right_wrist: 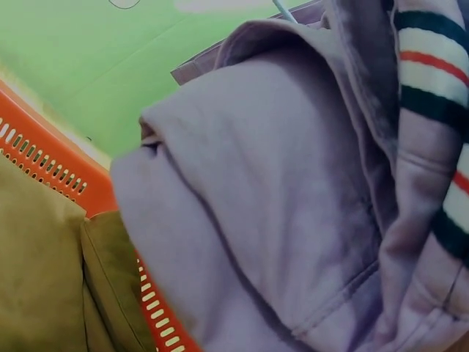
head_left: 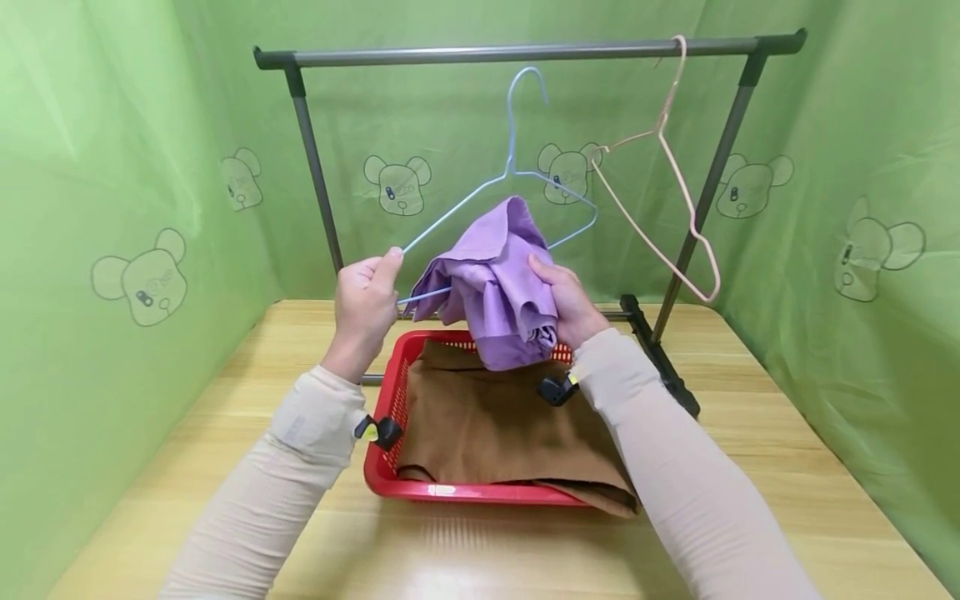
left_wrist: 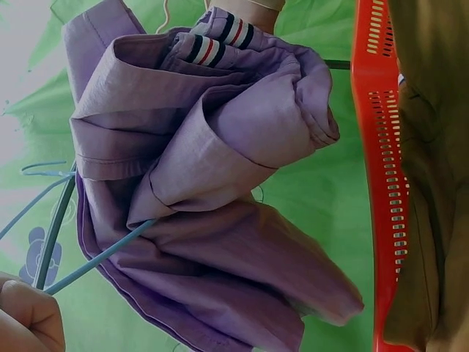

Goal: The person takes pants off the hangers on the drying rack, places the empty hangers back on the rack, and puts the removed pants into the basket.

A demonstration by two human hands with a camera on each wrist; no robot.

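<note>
My left hand [head_left: 365,304] grips the left corner of a light blue wire hanger [head_left: 512,125], held upright with its hook free in front of the rack. A bunched purple garment [head_left: 495,283] lies over the hanger's bottom bar, partly threaded through the frame. On the garment's right side, my right hand [head_left: 567,302] holds the folds, thumb on top. Striped bands in white, red and dark show on the garment [left_wrist: 220,154] in the left wrist view. Its folds hide part of the bottom bar and the right hand's fingers. What kind of garment it is, I cannot tell.
Below the hands, a red basket [head_left: 465,492] on the wooden table [head_left: 247,400] holds a folded brown garment [head_left: 487,417]. Behind stands a metal rack with a horizontal rail [head_left: 480,56]. A pink hanger [head_left: 678,175] hangs bare at its right. Green curtains [head_left: 135,167] surround the table.
</note>
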